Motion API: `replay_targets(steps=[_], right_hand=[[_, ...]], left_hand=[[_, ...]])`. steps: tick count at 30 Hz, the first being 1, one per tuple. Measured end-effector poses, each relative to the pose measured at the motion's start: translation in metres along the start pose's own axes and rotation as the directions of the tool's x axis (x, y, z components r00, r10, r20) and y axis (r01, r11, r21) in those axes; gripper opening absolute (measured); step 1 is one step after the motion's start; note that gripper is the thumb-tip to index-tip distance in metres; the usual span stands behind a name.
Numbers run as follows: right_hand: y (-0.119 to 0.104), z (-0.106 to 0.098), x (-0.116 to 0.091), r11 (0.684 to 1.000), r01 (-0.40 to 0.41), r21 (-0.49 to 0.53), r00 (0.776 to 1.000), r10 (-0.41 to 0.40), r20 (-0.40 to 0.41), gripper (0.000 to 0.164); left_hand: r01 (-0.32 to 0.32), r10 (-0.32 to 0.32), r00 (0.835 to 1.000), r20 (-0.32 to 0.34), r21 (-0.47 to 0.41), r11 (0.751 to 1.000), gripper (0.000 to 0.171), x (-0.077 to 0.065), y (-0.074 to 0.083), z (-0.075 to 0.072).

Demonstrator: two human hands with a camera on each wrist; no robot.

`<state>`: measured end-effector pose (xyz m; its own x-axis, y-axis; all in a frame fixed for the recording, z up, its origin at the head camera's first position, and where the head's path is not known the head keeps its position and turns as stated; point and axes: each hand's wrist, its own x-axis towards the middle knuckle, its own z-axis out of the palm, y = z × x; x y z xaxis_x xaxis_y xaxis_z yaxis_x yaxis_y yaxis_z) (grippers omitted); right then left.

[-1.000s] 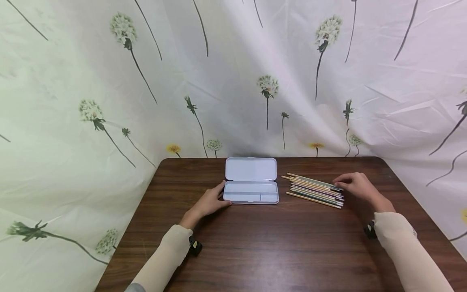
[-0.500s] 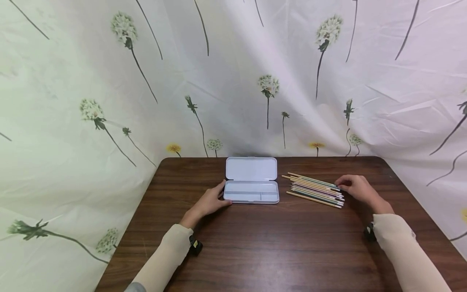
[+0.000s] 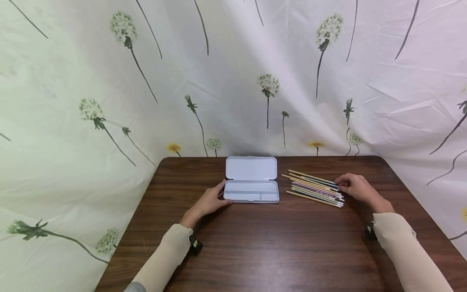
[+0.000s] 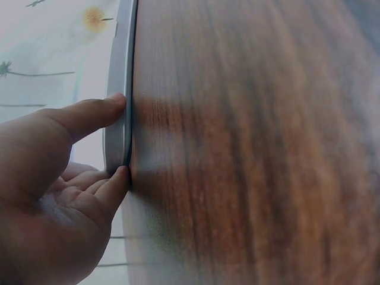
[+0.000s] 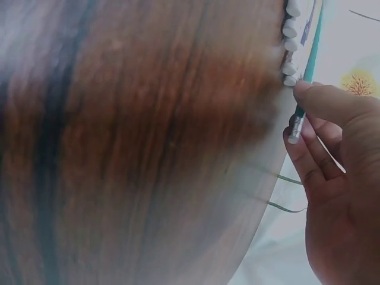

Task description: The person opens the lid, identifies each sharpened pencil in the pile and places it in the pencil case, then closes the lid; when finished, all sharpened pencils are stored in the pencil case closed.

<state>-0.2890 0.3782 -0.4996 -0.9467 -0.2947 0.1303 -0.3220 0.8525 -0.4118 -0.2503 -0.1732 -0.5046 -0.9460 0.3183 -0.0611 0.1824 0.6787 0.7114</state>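
A pale, open pencil case (image 3: 251,191) lies near the table's far edge with its lid folded back. My left hand (image 3: 208,201) holds the case's left end, thumb at the front edge and fingers around the corner. In the left wrist view the thumb (image 4: 98,116) and fingertips press on the case's rim (image 4: 122,71). To the right of the case lies a row of several pencils (image 3: 315,190), eraser ends toward my right hand (image 3: 359,188). That hand pinches a green pencil (image 5: 313,50) near its white eraser, between thumb and fingers.
The brown wood-grain table (image 3: 255,247) reaches back to a white curtain (image 3: 233,81) printed with dandelions. The case's tray (image 3: 251,186) is split into compartments by low dividers. White eraser ends (image 5: 290,44) line up beside the pinched pencil.
My right hand has shifted slightly right along the eraser ends and now pinches a green pencil. The far pencils' left tips have moved up a little. My left hand stays on the case.
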Motion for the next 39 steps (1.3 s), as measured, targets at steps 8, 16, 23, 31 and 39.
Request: replay_targets(steps=[8,16,23,31,39], right_hand=[[-0.004,-0.006,-0.005,0.998,0.066,-0.013,0.994,-0.067,-0.088,0.015],[-0.034,-0.015,0.008,0.988,0.133,0.077,0.980,-0.120,-0.156,0.017],[-0.075,-0.019,0.033,0.967,0.182,0.176,0.980,-0.162,-0.119,0.019],[-0.125,-0.016,0.064,0.956,0.234,0.178,0.972,-0.223,-0.079,0.020],[-0.160,0.003,0.085,0.905,0.378,0.193,0.925,-0.364,-0.105,0.017]], left_hand=[[0.005,-0.005,1.000,0.001,-0.004,1.000,0.088,-0.001,0.001,0.000],[0.013,-0.013,1.000,0.004,-0.002,1.000,0.088,0.000,0.002,-0.001],[-0.002,0.002,1.000,0.008,0.000,1.000,0.090,0.002,-0.001,-0.001],[0.001,-0.001,1.000,0.015,-0.005,1.000,0.090,0.001,-0.001,-0.001],[0.010,-0.010,1.000,0.019,-0.010,1.000,0.090,0.002,-0.002,-0.001]])
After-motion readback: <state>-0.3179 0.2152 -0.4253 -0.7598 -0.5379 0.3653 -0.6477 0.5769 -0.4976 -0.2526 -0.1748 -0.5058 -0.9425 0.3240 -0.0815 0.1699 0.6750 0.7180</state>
